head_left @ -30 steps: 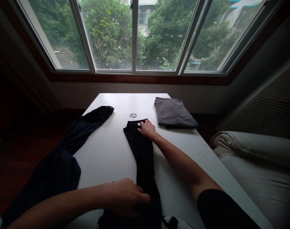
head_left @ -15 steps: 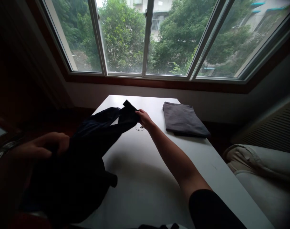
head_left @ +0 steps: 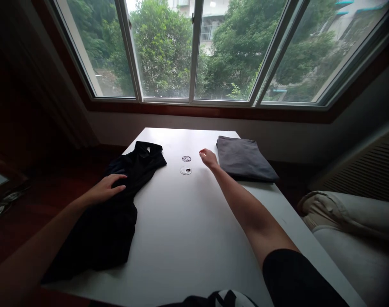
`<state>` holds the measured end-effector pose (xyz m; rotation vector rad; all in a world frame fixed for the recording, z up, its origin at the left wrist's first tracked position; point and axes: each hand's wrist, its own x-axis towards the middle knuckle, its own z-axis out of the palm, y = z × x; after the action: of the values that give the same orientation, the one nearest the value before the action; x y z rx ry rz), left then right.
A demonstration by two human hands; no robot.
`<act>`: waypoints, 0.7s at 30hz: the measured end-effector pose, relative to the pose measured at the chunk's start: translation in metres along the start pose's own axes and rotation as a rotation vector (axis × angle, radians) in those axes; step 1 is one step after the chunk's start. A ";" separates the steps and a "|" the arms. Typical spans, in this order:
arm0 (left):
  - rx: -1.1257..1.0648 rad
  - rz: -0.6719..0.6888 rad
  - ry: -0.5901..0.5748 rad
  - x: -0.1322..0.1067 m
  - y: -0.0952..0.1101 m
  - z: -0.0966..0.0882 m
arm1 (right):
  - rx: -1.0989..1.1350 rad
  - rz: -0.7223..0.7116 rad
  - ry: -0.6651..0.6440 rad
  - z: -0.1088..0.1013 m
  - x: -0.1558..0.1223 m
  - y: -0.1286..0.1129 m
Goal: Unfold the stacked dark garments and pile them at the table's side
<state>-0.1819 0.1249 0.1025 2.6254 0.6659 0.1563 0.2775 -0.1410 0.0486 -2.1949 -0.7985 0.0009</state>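
Observation:
A black shirt (head_left: 108,230) lies loosely along the left side of the white table (head_left: 188,238). Its collar end, with a small white label, points toward the window. My left hand (head_left: 106,187) rests on the middle of the shirt, open, with thumb and fingers apart. Beyond the table's middle, my right hand (head_left: 209,157) hovers with its fingers curled in and nothing visible in them. Just right of that hand sits a folded grey cloth (head_left: 245,157), apart from the shirt.
Two round cable-hole fittings (head_left: 186,170) are set in the tabletop between the hands. A wide window (head_left: 194,51) stands behind the table. To the right are pale rolled or padded items (head_left: 351,213). Cables (head_left: 9,202) lie on the floor at left. Patterned dark cloth shows at the bottom edge.
The raised end of the shirt has come down onto the table at left. My right hand has let go and moved right; my left hand has moved forward and opened on the fabric.

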 end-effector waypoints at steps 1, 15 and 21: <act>0.057 0.041 -0.006 0.007 0.003 0.011 | -0.106 0.047 0.088 -0.016 0.000 0.016; 0.435 -0.132 0.053 0.118 0.016 0.090 | -0.473 0.384 0.231 -0.073 0.003 0.073; 0.421 -0.053 0.092 0.127 -0.007 0.088 | -0.156 0.425 0.407 -0.093 -0.004 0.059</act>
<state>-0.0550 0.1579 0.0202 3.0116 0.8811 0.1333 0.3297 -0.2355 0.0718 -2.3618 -0.1038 -0.2942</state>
